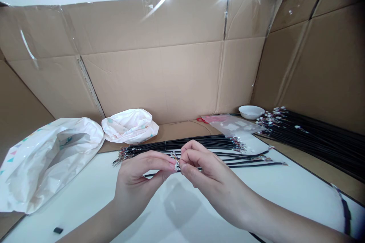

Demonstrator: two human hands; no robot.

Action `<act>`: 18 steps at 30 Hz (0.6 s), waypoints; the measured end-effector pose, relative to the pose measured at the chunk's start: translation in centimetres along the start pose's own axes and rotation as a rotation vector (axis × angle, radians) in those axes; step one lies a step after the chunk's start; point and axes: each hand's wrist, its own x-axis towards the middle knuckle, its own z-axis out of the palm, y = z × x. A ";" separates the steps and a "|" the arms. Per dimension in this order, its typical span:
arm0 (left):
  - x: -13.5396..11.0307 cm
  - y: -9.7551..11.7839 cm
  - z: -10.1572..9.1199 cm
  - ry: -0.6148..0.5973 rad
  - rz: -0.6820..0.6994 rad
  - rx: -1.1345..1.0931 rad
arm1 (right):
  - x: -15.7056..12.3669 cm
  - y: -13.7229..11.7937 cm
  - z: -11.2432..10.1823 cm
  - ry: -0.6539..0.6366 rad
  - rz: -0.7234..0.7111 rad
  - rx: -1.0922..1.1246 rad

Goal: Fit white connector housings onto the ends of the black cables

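My left hand (142, 176) and my right hand (199, 165) meet above the white table top (285, 193), fingertips pinched together. Between them is the wired end of a thin black cable (242, 165), with small coloured wires and a tiny white connector (176, 161) at the tips. The cable runs off to the right across the table. Just behind my hands lies a bundle of black cables (185, 144) with bare coloured ends at both sides.
A large open white plastic bag (48, 155) lies at the left, a smaller crumpled one (129, 125) behind it. At the right are a big stack of black cables (313, 133), a white bowl (251, 112) and clear zip bags (230, 123). Cardboard walls (171, 64) surround the table.
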 end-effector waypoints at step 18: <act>0.3 -0.3 0.0 -0.024 -0.076 -0.050 | 0.0 0.2 0.0 -0.030 -0.033 -0.060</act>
